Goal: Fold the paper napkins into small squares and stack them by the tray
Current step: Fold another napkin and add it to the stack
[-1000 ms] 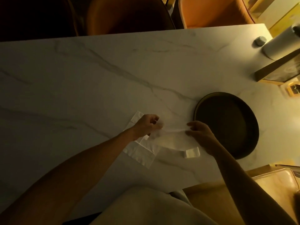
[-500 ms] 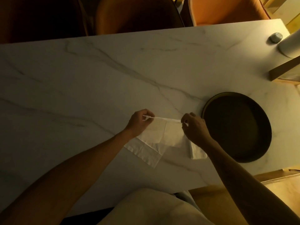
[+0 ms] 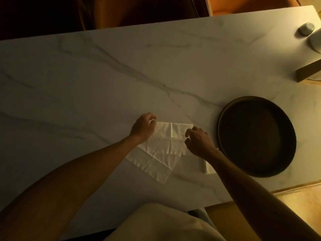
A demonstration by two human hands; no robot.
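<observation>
Unfolded paper napkin (image 3: 171, 136) laid flat on marble worktop (image 3: 86, 84), at 9 o'clock of round dark tray (image 3: 257, 136). Far-left corner pinched by left hand (image 3: 143, 127). Right hand (image 3: 198, 141) hovering, fingers loosely curled, nothing held. Step judged: first fold. Next: edges to be matched, crease pressed.

1. White marble-look table (image 3: 104, 75) w/ grey veins fills most of my view, dim warm light.
2. Small round grey metallic thing (image 3: 306, 29) sits at the far right corner of the table.
3. Just beside it, a white rounded object (image 3: 315, 40), cut off by the frame edge, can't tell what it is.
4. Dark wooden block edge (image 3: 308, 72) pokes in at the right, below that white object.
5. Orange-brown chairs (image 3: 139, 11) behind the far table edge.
6. Yellowish wood floor (image 3: 295, 202) at bottom right.
7. Pale cloth over my lap (image 3: 161, 223), bottom centre.
</observation>
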